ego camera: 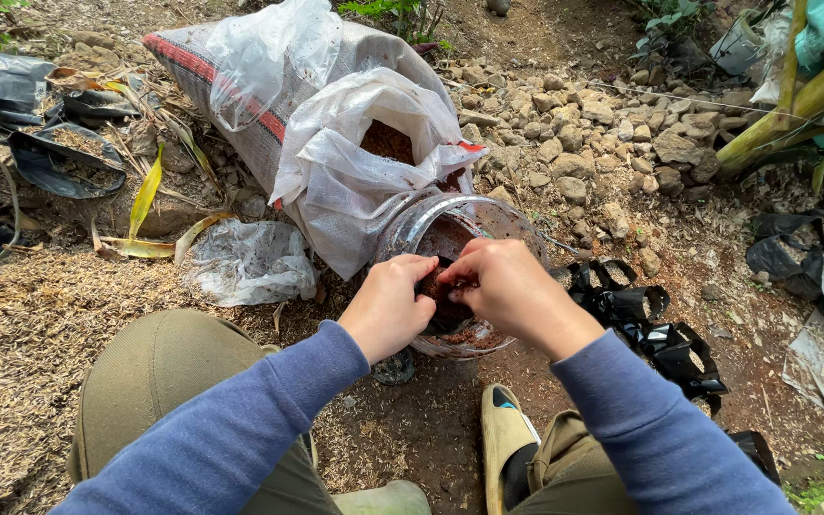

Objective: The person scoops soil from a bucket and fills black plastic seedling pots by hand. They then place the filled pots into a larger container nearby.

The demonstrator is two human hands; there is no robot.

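Material in hand: brown, crumbly growing mix, pinched between the fingertips of both hands over the mouth of the clear plastic jar (469, 277).
Jar: one, transparent, lying tilted on the ground with its mouth toward the person; I judge this lean keeps the mix at the low side and makes it easy to reach.
Left hand (388, 307): at the left rim of the jar, fingers curled closed on a small clump of the brown mix.
Right hand (507, 286): at the right rim of the jar, fingers bent and pressing on the same clump (the fingertips of the two hands seem to touch).
White woven sack (364, 162): one, just behind the jar, its mouth folded open so the brown filling shows; probably kept close as the supply.
Striped sack (259, 124): one, behind the white one, with a clear plastic liner on top.
Black plastic grow bags (636, 315): a loose heap just right of the jar, number not countable; more lie far left of the jar, some of them holding mix.
Sandal (505, 429): one seen, in front of the jar.
Stones (584, 133): many, behind and right of the jar.
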